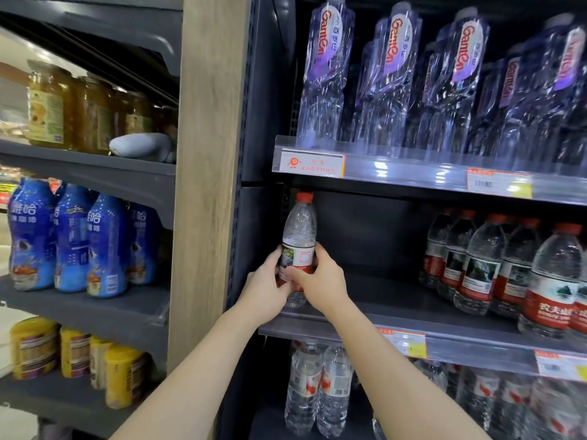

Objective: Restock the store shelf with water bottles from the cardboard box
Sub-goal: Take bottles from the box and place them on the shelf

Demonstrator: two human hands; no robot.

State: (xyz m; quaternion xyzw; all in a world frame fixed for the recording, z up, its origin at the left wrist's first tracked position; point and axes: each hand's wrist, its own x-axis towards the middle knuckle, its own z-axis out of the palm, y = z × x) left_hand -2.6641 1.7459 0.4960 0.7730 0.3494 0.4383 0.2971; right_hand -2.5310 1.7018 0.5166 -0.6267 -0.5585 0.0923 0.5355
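Both hands, left hand (265, 289) and right hand (320, 277), gripped red-capped water bottle (298, 236) upright at middle shelf (365, 325) front-left corner; wide gap beside it unfilled.

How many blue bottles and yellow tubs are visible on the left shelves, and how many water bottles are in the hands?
Blue bottles: 4
Yellow tubs: 4
Water bottle, gripped by the left hand and the right hand: 1
Total: 9
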